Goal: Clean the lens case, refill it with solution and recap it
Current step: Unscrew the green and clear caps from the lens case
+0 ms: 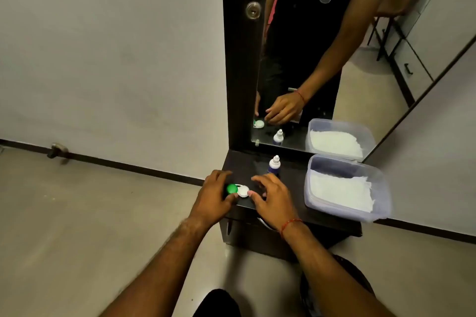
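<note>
Two bare forearms come up from the bottom of the frame and meet at centre, over the near left corner of a dark shelf [322, 216]. The left hand [215, 197] curls around the lens case [238, 190], thumb tip on the near edge of the green cap [231, 188], fingers bent round its far side. The right hand [270, 195] is spread and arched, thumb tip touching the white cap [243, 191], fingers hanging loose above the shelf. There's a red thread [289, 224] at the right wrist. Both caps sit on the case. Just beyond the right hand stands a small solution bottle [274, 164], upright, white tip on. At right centre, a clear plastic tub [381, 188] holds white tissue [340, 192]. Behind it all, upper right, a mirror [360, 80] doubles the scene.
</note>
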